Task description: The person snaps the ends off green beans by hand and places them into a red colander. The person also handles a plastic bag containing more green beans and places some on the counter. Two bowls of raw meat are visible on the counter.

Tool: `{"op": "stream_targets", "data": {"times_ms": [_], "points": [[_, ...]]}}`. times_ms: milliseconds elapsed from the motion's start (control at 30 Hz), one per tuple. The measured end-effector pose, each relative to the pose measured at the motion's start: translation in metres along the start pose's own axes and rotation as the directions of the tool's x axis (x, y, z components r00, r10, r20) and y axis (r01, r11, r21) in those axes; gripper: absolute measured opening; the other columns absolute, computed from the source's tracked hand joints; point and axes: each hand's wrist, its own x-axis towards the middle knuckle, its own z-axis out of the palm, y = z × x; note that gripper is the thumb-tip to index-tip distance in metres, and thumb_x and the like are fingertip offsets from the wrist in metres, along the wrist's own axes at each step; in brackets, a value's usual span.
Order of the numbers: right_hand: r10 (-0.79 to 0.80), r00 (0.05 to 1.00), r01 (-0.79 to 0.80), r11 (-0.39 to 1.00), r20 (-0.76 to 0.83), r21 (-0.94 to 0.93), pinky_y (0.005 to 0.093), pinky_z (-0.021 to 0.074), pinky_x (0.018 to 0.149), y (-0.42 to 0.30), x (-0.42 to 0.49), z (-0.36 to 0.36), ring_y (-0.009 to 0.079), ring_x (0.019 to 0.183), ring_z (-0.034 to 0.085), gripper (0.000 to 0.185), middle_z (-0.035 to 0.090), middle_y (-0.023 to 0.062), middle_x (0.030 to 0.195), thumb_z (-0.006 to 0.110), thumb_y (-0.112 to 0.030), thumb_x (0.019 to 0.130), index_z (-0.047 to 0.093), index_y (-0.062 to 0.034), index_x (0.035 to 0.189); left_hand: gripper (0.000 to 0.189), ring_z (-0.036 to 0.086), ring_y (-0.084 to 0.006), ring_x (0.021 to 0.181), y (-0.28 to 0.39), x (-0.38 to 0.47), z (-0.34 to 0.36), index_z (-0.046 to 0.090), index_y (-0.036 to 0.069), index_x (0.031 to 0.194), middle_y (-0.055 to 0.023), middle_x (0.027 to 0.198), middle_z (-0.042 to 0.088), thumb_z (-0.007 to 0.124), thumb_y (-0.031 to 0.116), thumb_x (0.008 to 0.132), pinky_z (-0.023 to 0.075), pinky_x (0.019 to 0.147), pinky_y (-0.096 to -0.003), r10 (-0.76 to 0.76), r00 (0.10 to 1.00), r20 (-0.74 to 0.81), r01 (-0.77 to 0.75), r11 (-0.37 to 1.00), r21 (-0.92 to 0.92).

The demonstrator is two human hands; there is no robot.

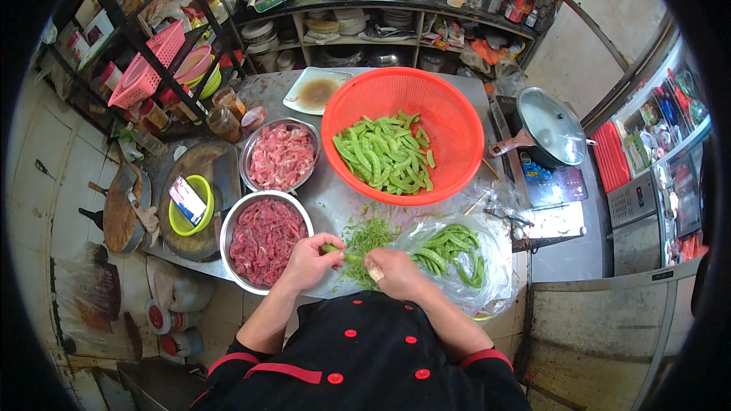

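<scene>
A green snow pea pod (352,258) stretches between my two hands. My left hand (311,260) pinches one end with thumb and fingers. At the other end, my right hand (395,272), with a bandage on one finger, has its fingers closed at the pod. Beneath them lies a heap of pod trimmings (370,235) on the metal table. Ahead stands a red plastic colander (457,108) holding many pods (380,154). To the right, an open clear plastic bag (497,274) contains more pods (451,248). Just left of my left hand is a steel bowl of dark red sliced meat (267,242).
Paler sliced meat (282,155) fills another steel bowl. A cleaver (227,180) and a lime-green bowl (210,205) with a phone (187,200) across it rest on a round chopping board (171,240). A lidded pan (551,128) sits on the cooktop at right. A white dish (294,100) holds brown liquid.
</scene>
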Motion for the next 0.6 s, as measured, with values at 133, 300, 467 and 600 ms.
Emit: {"op": "stream_targets", "data": {"times_ms": [133, 300, 467, 600], "points": [[-0.149, 0.983, 0.141, 0.986, -0.103, -0.086, 0.0389, 0.0479, 0.061, -0.005, -0.001, -0.002, 0.0342, 0.066, 0.060, 0.007, 0.060, 0.0155, 0.072, 0.064, -0.007, 0.079, 0.059, -0.0033, 0.078, 0.013, 0.059, -0.0155, 0.068, 0.000, -0.003, 0.000, 0.069, -0.002, 0.088, -0.0078, 0.079, 0.064, 0.070, 0.002, 0.076, 0.0456, 0.061, -0.0293, 0.126, 0.969, 0.212, -0.205, 0.887, 0.414], [0.165, 0.930, -0.093, 0.970, -0.328, 0.223, 0.0425, 0.0499, 0.061, -0.012, -0.001, 0.009, 0.0369, 0.069, 0.063, 0.006, 0.063, 0.0156, 0.075, 0.065, -0.008, 0.076, 0.060, -0.0043, 0.078, 0.010, 0.054, -0.0112, 0.068, -0.011, -0.003, 0.024, 0.066, -0.003, 0.082, -0.0032, 0.071, 0.059, 0.071, 0.005, 0.079, 0.0429, 0.059, -0.0296, 0.010, 0.996, 0.092, -0.032, 0.968, 0.250], [0.162, 0.982, -0.167, 0.985, -0.101, -0.048, 0.0467, 0.0498, 0.064, 0.022, -0.018, 0.027, 0.0391, 0.072, 0.063, 0.018, 0.065, 0.0186, 0.077, 0.063, -0.022, 0.084, 0.063, -0.0049, 0.076, 0.010, 0.044, -0.0025, 0.062, 0.018, 0.067, 0.019, 0.068, 0.002, 0.083, 0.0074, 0.067, 0.053, 0.064, 0.011, 0.087, 0.0339, 0.054, -0.0220, -0.096, 0.968, -0.231, 0.074, 0.992, -0.101], [0.321, 0.945, -0.327, 0.937, -0.065, -0.123, 0.0460, 0.0503, 0.066, 0.006, -0.028, 0.006, 0.0384, 0.075, 0.064, 0.012, 0.066, 0.0176, 0.079, 0.063, -0.018, 0.082, 0.065, -0.0059, 0.080, 0.029, 0.063, -0.0194, 0.076, 0.048, 0.140, 0.000, 0.067, -0.001, 0.107, -0.0110, 0.085, 0.068, 0.067, 0.018, 0.086, 0.0482, 0.070, -0.0328, 0.235, 0.950, -0.205, -0.097, 0.846, 0.524]]}}
